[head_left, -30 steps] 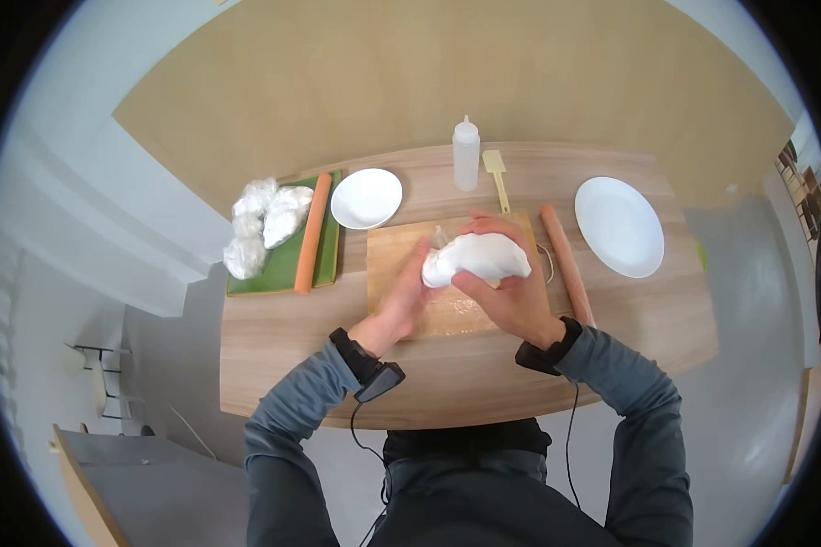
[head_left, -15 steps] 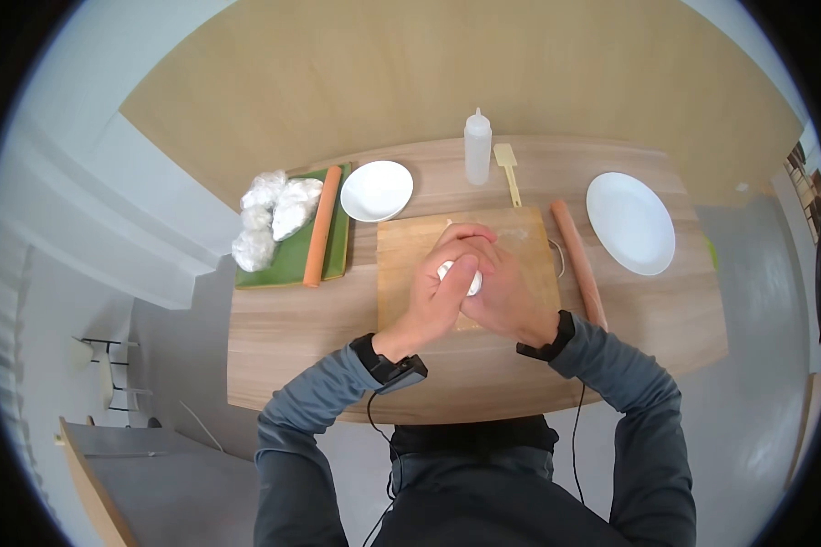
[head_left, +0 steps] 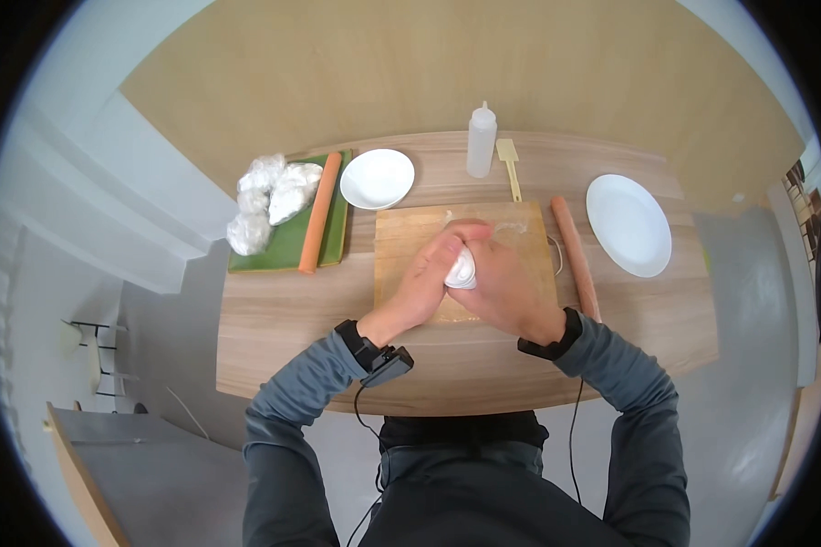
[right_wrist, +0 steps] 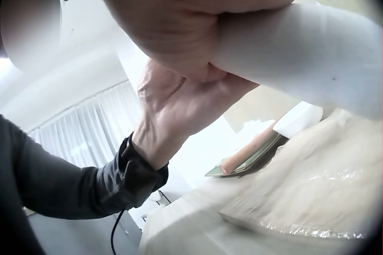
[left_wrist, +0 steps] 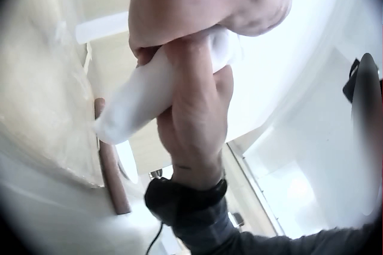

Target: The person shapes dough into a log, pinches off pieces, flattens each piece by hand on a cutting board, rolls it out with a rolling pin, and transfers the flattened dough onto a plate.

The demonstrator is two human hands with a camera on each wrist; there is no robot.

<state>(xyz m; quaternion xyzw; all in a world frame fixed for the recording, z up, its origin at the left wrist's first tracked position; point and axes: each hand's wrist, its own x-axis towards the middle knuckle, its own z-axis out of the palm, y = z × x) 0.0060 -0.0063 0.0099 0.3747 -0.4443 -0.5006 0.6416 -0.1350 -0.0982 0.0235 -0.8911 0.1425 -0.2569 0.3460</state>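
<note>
A lump of white dough [head_left: 462, 271] is squeezed between both hands above the wooden board [head_left: 397, 239]. The left hand [head_left: 421, 282] and the right hand [head_left: 509, 290] curl round it and touch each other at the fingers. In the left wrist view the dough [left_wrist: 134, 102] sticks out as a smooth, thick roll from under the hands, with the right hand [left_wrist: 197, 108] wrapped about it. The right wrist view shows the dough [right_wrist: 299, 52] reaching out to the right, and the left hand [right_wrist: 185, 102] behind. Much of the dough is hidden by the palms.
Wrapped white lumps [head_left: 249, 234] and an orange roller [head_left: 320, 214] lie on a green tray [head_left: 278, 261] at left. Behind the board are a white bowl [head_left: 377, 179], a squeeze bottle [head_left: 482, 144] and a spatula [head_left: 512, 171]. A second roller [head_left: 575, 255] and an oval plate [head_left: 628, 225] are at right.
The hands have come together from either side of the long dough and closed round it, covering much of it. Since half a second ago, more dough shows between the palms.
</note>
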